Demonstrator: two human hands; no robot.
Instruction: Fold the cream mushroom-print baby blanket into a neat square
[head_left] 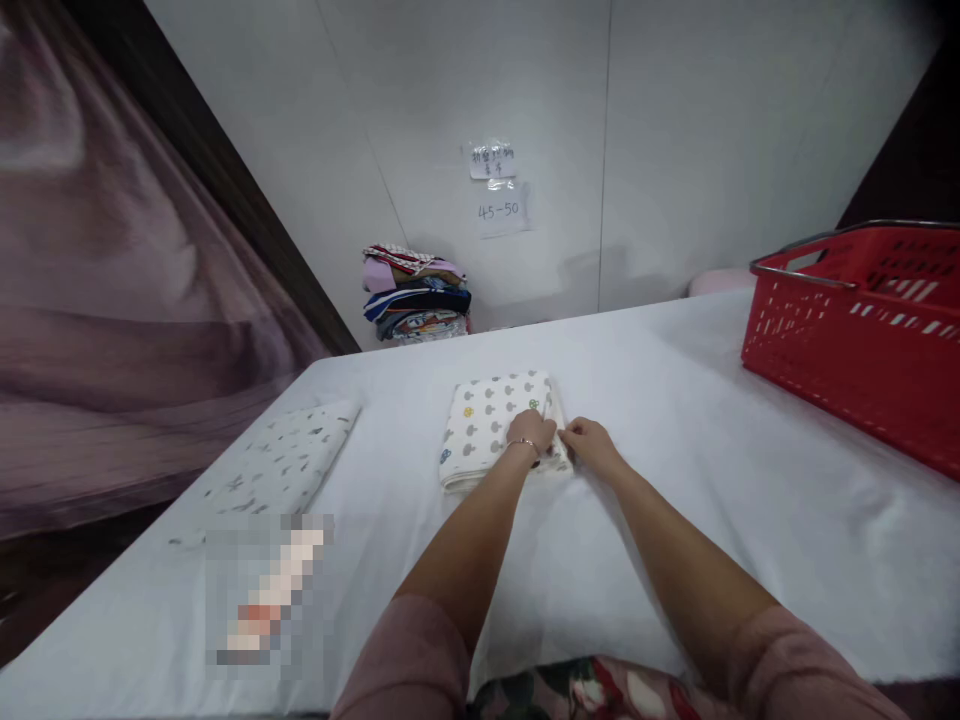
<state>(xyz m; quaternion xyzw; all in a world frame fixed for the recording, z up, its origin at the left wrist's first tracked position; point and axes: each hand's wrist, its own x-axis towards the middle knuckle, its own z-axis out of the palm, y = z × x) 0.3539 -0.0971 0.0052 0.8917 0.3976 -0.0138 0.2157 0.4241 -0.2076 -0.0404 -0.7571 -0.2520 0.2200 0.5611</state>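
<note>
A folded white cloth with grey tree-like prints (480, 425) lies on the white-covered table (637, 400). My left hand (533, 430), with a thin bracelet at the wrist, rests on the cloth's right part, its fingers closed on the fabric near the right edge. Just to the right, my right hand (589, 440) has its fingertips pinched together at that same edge. Both hands are close together, and the fabric between them is partly hidden by the fingers.
Another folded patterned cloth (289, 455) lies at the left, with a blurred-out object (277, 590) nearer me. A red basket (855, 340) stands at the right. Stacked fabrics (416, 295) sit beyond the far edge, below wall papers (499, 208).
</note>
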